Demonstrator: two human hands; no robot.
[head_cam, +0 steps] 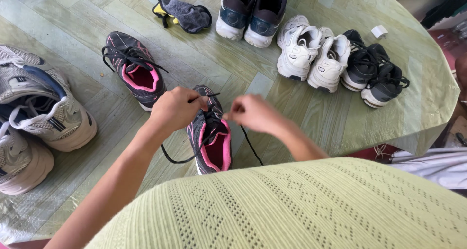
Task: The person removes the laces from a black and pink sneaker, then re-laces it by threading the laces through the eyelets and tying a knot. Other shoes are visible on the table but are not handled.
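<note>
At the far left of the table (58, 15), grey-white trainers (46, 112) were noted, stacked near the edge. Further in, a black-pink shoe (136, 71) was found lying alone, laces loose. Behind it, a grey-yellow cloth (187, 14) was recorded.

The left hand (175, 110) was seen closed, a black lace (206, 97) pinched between its fingertips. Directly beneath and between both hands, a second black-pink shoe (211, 139) was found on the table near the front edge, toe pointing away; a loop of lace trailed to its left. The right hand (253, 113) was seen closed on another strand of that lace, pinched at the fingertips, just beside the left hand.

Beyond, dark blue shoes (250, 10) were noted, then white trainers (311, 52), then black trainers (372, 71), each pair set together.
</note>
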